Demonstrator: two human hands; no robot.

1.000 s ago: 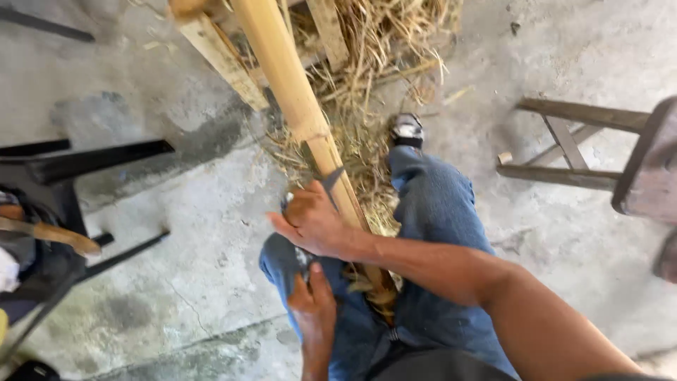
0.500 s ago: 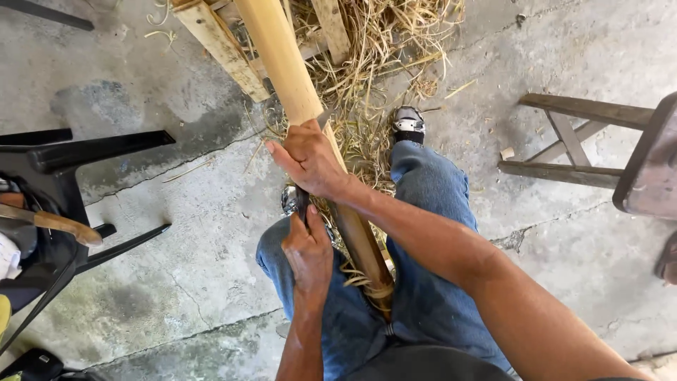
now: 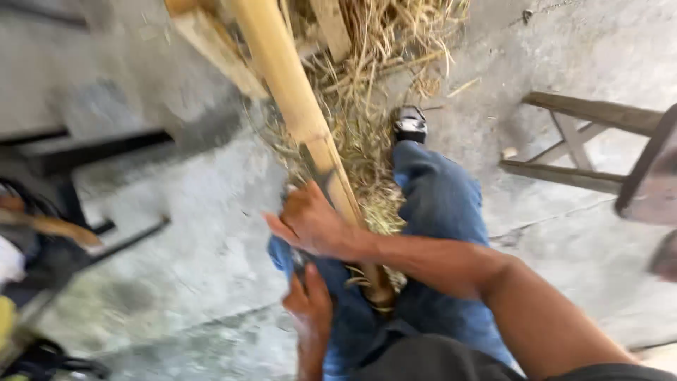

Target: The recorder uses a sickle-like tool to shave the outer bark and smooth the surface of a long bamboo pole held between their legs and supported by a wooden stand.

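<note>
While the picture smears with head motion, the bamboo pole (image 3: 296, 106) is the thing to watch: a thick, pale yellow culm running from the top of the view, slightly left of centre, down and to the right until its near end drops between the person's knees. Its long axis is a steep diagonal, far end pointing up and away over the straw, near end pointing back toward the person's lap. A dark blade-like shape (image 3: 315, 168) lies along its surface just above the hands; what it is, I cannot tell through the blur.

Right hand (image 3: 310, 224) sits directly on the pole's left flank, arm crossing in from the lower right, fingers curled part-way and pressed against the culm. Whether they close around the pole or around a tool handle, I cannot tell. Left hand (image 3: 308, 303) is lower and nearer the body, just left of the pole's near end, fingers bent on something small and dark; the grip is hidden. So the right hand is the one higher up the pole.

Blue-jeaned legs (image 3: 441, 204) flank the culm, one shoe (image 3: 410, 124) planted in the straw and shavings (image 3: 374, 85). Wooden slats (image 3: 211, 49) lie beside the pole's far stretch. Concrete floor (image 3: 211, 233) all around, a wooden stool frame (image 3: 585, 141) well off to the right, a dark metal frame (image 3: 77, 155) to the left.
</note>
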